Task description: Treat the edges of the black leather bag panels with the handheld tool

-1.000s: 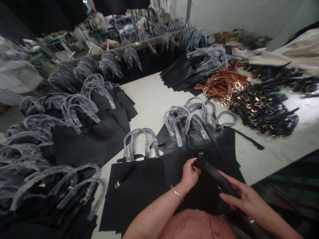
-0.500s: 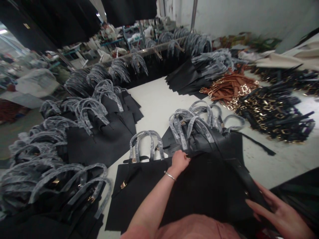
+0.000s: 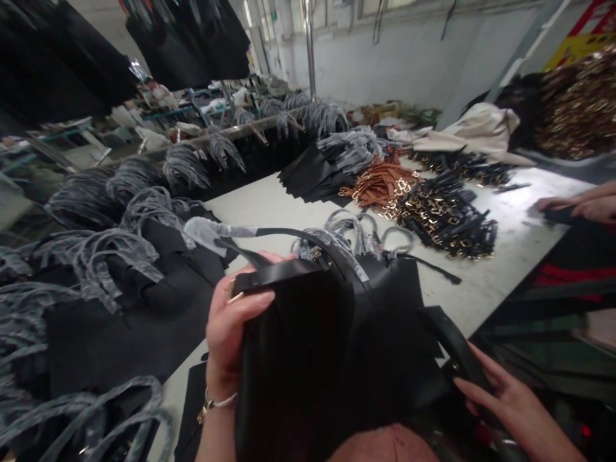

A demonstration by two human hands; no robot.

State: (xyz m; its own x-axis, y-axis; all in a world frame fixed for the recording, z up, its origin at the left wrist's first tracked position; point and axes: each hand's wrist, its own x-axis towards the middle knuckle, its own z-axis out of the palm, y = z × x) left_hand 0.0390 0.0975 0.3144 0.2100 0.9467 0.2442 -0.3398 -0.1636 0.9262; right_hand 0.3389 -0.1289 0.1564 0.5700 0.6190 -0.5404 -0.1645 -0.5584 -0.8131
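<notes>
My left hand [image 3: 230, 324] is raised and closed round the top edge of a black leather bag [image 3: 327, 359], thumb across its rim. One of the bag's handles [image 3: 219, 232], wrapped in clear film, sticks up just above that hand. At the lower right my right hand [image 3: 505, 401] lies against a black strap [image 3: 455, 350] on the bag's right side, fingers stretched along it. The bag fills the lower middle of the view and hides the table under it.
Stacks of black bags with film-wrapped handles [image 3: 120, 256] crowd the left and far side of the white table [image 3: 289, 205]. Brown straps [image 3: 380, 185] and black straps with gold buckles [image 3: 447, 215] lie at the right. Another person's hands [image 3: 577, 208] rest at the right edge.
My left hand has lifted the black bag up off the table toward me. The view has tilted upward. My right hand stays low at the bag's right strap.
</notes>
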